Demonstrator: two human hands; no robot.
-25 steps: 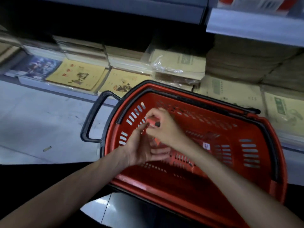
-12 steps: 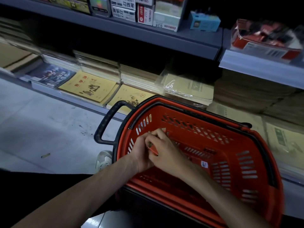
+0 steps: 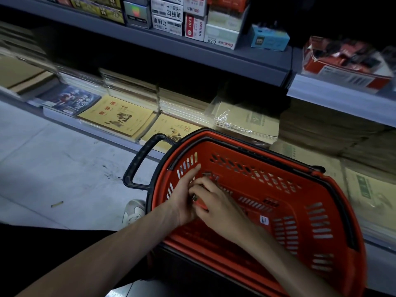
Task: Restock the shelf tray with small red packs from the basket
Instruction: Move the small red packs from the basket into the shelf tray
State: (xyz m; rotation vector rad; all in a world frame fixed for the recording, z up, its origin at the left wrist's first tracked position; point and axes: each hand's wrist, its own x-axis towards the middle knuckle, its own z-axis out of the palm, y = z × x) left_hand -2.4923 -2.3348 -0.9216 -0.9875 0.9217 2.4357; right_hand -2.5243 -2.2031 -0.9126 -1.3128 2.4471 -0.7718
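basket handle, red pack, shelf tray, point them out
basket handle (image 3: 139, 159), head view, black outer bar
red pack (image 3: 201, 204), head view, exposed red edge
shelf tray (image 3: 319, 68), head view, red front wall

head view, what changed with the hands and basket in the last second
The right hand brought the small red pack it pinches down against the left hand, so the two now press together by the left wall of the basket. The left hand's fingers stretch toward that wall. The view tilted up, bringing the red tray into sight at upper right. The basket stayed put; the right hand kept the pack.
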